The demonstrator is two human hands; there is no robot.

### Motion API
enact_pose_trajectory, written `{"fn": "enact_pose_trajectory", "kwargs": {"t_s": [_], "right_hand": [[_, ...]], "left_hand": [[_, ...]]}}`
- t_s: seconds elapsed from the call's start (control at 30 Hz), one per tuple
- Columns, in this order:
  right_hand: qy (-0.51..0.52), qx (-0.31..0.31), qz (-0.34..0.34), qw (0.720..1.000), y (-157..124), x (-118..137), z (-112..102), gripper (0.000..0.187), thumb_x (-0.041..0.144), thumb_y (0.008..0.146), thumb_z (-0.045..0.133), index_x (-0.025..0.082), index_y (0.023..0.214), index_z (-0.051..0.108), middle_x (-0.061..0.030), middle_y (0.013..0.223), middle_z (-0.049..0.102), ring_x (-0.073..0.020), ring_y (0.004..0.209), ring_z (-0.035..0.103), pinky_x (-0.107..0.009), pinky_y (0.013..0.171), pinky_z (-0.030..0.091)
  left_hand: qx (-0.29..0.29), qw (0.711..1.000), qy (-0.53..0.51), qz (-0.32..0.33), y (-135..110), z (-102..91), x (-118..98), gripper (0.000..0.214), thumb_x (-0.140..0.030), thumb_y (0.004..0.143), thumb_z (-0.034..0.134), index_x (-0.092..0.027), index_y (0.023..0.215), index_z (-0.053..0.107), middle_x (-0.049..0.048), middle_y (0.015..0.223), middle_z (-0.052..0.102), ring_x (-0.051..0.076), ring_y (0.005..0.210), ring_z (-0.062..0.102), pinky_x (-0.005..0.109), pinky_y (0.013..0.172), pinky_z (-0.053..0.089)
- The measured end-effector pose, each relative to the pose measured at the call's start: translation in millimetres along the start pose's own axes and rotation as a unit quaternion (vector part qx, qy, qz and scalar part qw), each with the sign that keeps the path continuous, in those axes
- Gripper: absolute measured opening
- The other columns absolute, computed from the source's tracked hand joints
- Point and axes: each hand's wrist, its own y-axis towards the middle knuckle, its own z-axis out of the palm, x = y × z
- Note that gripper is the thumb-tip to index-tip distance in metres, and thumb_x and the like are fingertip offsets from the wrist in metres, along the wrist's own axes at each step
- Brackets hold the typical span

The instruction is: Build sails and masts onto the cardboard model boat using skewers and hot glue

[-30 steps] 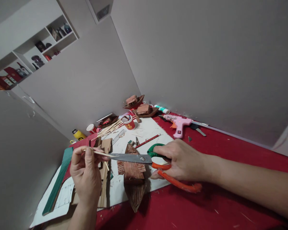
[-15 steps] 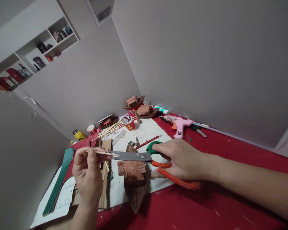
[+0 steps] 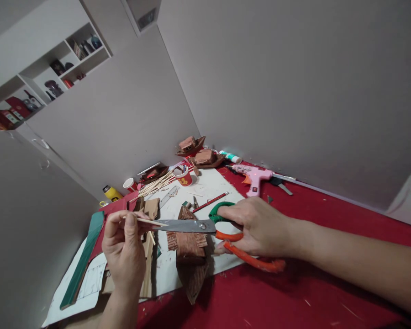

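My left hand (image 3: 125, 242) pinches a thin pale wooden stick (image 3: 157, 223) between thumb and fingers. In my right hand (image 3: 251, 224) is a pair of scissors (image 3: 183, 225) with one green and one orange handle, their blades pointing left. The blades lie against the stick close to my left fingertips; I cannot tell whether they have cut into it. Below the scissors a brown model boat (image 3: 191, 251) rests on the white sheet, with ribbed strips on both sides of its cabin roof.
A pink glue gun (image 3: 253, 176) lies at the back right. Two finished model boats (image 3: 205, 157) stand behind a red paper cup (image 3: 183, 176). A red pencil (image 3: 210, 201), loose sticks (image 3: 157, 184), torn cardboard (image 3: 149, 278) and a green strip (image 3: 80, 265) lie around the white sheet (image 3: 222, 183).
The scissor blades have closed somewhat and sit slightly lower and further left along the stick. Both hands stay nearly in place; the whole view has shifted slightly.
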Motion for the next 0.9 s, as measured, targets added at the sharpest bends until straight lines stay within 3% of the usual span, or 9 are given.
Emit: {"fn": "enact_pose_trajectory", "kwargs": {"t_s": [0.23,0.5,0.73,0.9], "right_hand": [[0.015,-0.027,-0.024,0.999,-3,-2,7,0.052,0.068,0.080,0.055,0.018,0.065,0.055,-0.0002,0.052,0.055,-0.0131,0.045,0.046,-0.027,0.047,0.024],[0.013,-0.045,-0.032,0.998,-4,-4,9,0.056,0.071,0.082,0.051,0.017,0.065,0.055,-0.0005,0.051,0.056,-0.0123,0.044,0.047,-0.026,0.047,0.024],[0.003,-0.028,-0.004,1.000,-2,-2,6,0.054,0.069,0.079,0.056,0.017,0.065,0.056,-0.0018,0.053,0.059,-0.0142,0.046,0.051,-0.026,0.048,0.024],[0.002,-0.027,-0.013,1.000,-3,-2,7,0.055,0.070,0.080,0.055,0.018,0.064,0.054,-0.0005,0.050,0.056,-0.0125,0.043,0.046,-0.026,0.047,0.022]], "left_hand": [[-0.003,1.000,-0.008,-0.007,1,0.1,0,0.007,-0.023,0.088,0.064,-0.018,0.083,0.062,-0.0019,0.073,0.068,0.007,0.061,0.064,0.016,0.058,0.055],[0.015,1.000,-0.021,-0.006,2,1.8,0,0.007,-0.022,0.089,0.062,-0.018,0.084,0.062,-0.0010,0.075,0.068,0.010,0.057,0.065,0.021,0.056,0.057],[0.021,0.999,-0.029,-0.025,-1,3.1,5,0.007,-0.024,0.087,0.065,-0.019,0.083,0.063,-0.0011,0.076,0.067,0.011,0.061,0.065,0.022,0.054,0.058],[0.018,0.999,-0.029,-0.021,-2,3.8,5,0.007,-0.024,0.087,0.064,-0.019,0.083,0.063,-0.0013,0.077,0.066,0.011,0.061,0.064,0.023,0.054,0.058]]}}
